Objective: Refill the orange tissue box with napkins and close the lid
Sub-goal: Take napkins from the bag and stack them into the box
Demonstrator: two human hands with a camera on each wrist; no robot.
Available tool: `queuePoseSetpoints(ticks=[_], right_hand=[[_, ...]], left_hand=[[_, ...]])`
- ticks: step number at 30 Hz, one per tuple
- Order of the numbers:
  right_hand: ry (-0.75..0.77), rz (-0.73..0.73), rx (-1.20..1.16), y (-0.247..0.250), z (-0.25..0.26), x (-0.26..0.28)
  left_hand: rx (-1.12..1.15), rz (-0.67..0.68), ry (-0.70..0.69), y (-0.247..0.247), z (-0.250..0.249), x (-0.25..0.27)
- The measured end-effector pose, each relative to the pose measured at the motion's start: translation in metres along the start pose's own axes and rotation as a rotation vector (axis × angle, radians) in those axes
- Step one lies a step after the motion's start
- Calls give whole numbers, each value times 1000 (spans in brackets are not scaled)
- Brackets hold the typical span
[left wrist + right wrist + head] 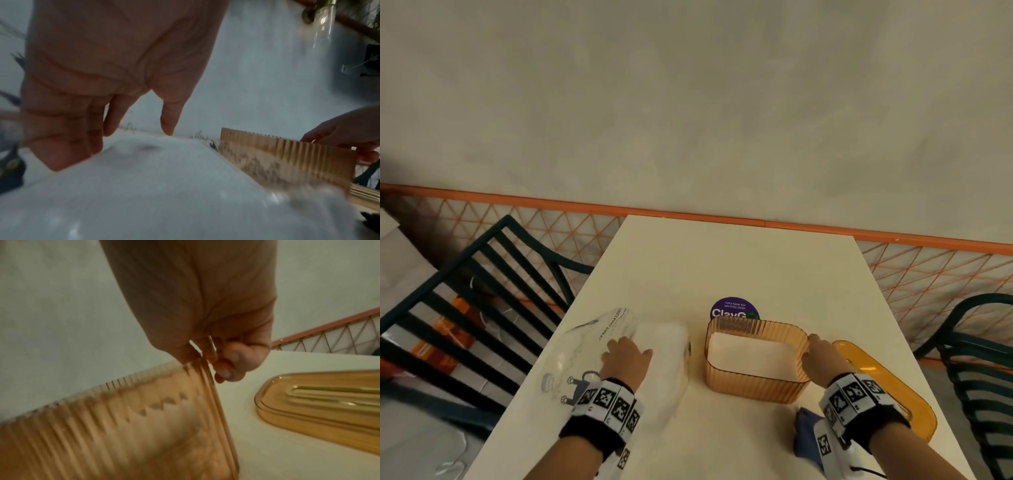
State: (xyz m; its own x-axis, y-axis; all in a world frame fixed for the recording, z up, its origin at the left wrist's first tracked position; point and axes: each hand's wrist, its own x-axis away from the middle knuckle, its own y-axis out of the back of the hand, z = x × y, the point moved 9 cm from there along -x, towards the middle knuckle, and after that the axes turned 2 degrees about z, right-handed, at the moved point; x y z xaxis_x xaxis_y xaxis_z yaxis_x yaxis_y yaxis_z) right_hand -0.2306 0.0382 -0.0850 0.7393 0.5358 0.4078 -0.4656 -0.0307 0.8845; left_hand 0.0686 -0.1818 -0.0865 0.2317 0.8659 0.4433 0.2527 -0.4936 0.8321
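Observation:
The ribbed orange tissue box (756,380) stands lidless on the table, with white napkins (751,356) lying inside it. My right hand (820,358) pinches the box's right rim (207,356), thumb inside and fingers outside. The orange lid (887,387) lies flat on the table just right of that hand, also seen in the right wrist view as the lid (329,402). Left of the box a clear plastic pack of white napkins (661,346) lies on the table. My left hand (625,356) rests on the pack with straight fingers (61,146).
A purple round sticker (734,308) sits on the cream table (722,260) behind the box. A blue object (804,435) lies by my right wrist. Dark slatted chairs stand at the left (465,308) and right (979,359). An orange mesh railing (928,274) runs behind.

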Motion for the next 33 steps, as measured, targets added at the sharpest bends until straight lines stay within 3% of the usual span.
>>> queuePoseSetpoints(ticks=[3,6,9,16,19,23,29,33], right_hand=[[-19,10,-45,-12,-2,-1],[-28,-28,-64,-13,-2,0],[-31,-55,-52,-13,0,3],[-47,-52,-69,-12,2,7],[-48,-54,-81,-13,2,7],[-39,-38,-85,-13,1,7],[-10,64,-49,1,1,8],[247,-152,-154,62,40,25]], left_hand=[[-31,15,28,-15,11,0],[-36,-56,58,-13,12,5],[-80,-157,22,-6,5,11],[-181,-244,-85,-1,-9,17],[23,-130,-138,-9,-10,12],[403,47,-80,-14,-3,6],[567,219,-139,11,-6,8],[623,346,-340,45,-44,35]])
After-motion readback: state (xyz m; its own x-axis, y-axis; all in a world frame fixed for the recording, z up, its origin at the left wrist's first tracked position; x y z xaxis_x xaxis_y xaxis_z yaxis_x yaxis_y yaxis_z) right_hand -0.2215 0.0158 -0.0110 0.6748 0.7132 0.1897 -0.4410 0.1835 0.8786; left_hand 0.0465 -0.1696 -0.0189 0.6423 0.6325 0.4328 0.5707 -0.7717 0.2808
